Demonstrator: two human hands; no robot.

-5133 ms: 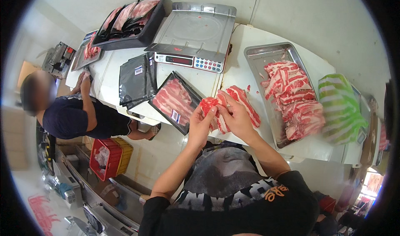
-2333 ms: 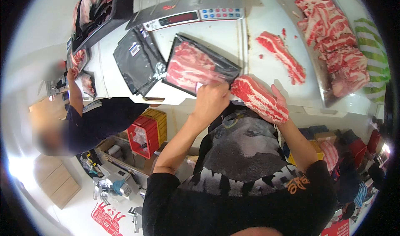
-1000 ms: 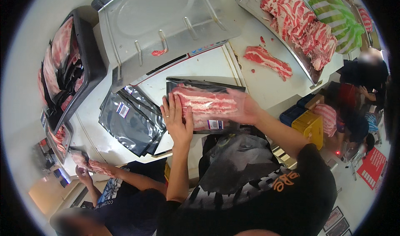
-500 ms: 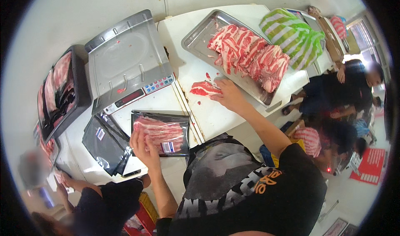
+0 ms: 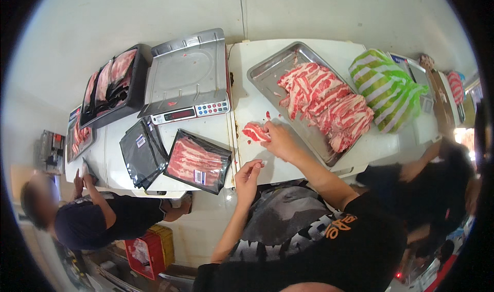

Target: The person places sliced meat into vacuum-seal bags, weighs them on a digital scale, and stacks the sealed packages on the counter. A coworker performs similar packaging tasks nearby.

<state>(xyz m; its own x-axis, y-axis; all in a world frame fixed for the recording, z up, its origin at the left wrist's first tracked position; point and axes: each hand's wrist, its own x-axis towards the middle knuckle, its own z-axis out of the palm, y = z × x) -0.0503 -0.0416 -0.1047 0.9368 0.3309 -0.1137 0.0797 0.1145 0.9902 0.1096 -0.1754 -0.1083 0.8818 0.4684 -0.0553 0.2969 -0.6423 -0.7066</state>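
Observation:
My right hand (image 5: 282,143) grips one end of a red-and-white meat slice (image 5: 254,132) on the white tabletop. Beside it, a metal tray (image 5: 262,78) bears a heap of sliced fatty meat (image 5: 327,104). Nearer to me, my left hand (image 5: 247,183) is raised by the table's front edge, thumb and fingers pinched together. Whatever is between those fingertips, if anything, is too small to make out. To its left lies a clear-topped black pack of meat slices (image 5: 198,158) with a small label, its corner reaching past the table edge.
A digital scale (image 5: 188,81) with a metal platform stands behind the pack. Black packaging bags (image 5: 141,155) and a black bin of packed meat (image 5: 141,68) are at left. A green-striped plastic bag (image 5: 386,91) sits right of the tray. Co-workers stand at left (image 5: 103,215) and right (image 5: 427,184).
My left hand has left the meat pack and moved right, close to my right hand. My right hand has closed on the meat slice. The head view has shifted and turned.

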